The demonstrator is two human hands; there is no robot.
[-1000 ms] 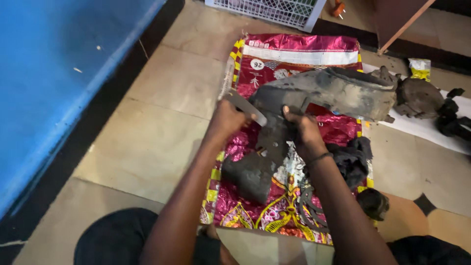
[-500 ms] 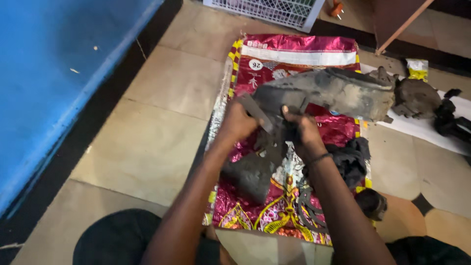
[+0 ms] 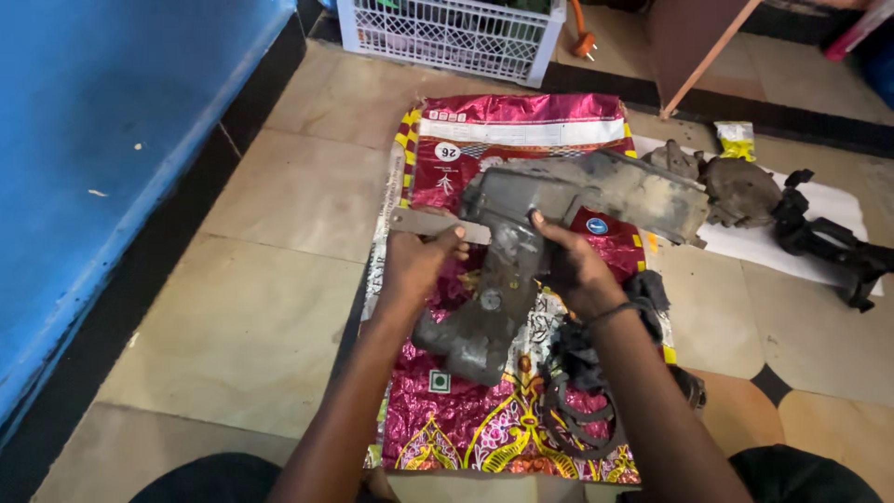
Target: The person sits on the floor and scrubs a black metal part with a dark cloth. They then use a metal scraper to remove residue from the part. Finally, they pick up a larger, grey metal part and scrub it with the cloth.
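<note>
A large dirty grey metal casing (image 3: pixel 559 200) lies on a shiny red and gold sack (image 3: pixel 521 130) spread on the tiled floor. My left hand (image 3: pixel 417 261) grips a flat grey metal scraper (image 3: pixel 419 224), whose blade reaches toward the casing's left side. My right hand (image 3: pixel 573 265) holds the casing at its middle, fingers curled over its upper edge. The casing's lower arm (image 3: pixel 470 340) points down toward me.
A dark rag and a black ring-shaped part (image 3: pixel 582 410) lie by my right forearm. More greasy engine parts (image 3: pixel 745 191) rest on white paper at right. A white plastic crate (image 3: pixel 456 33) stands at the top, a blue surface (image 3: pixel 102 140) at left.
My left hand has drawn the scraper back to the left, off the casing's face. The view has shifted slightly; my right hand keeps its hold.
</note>
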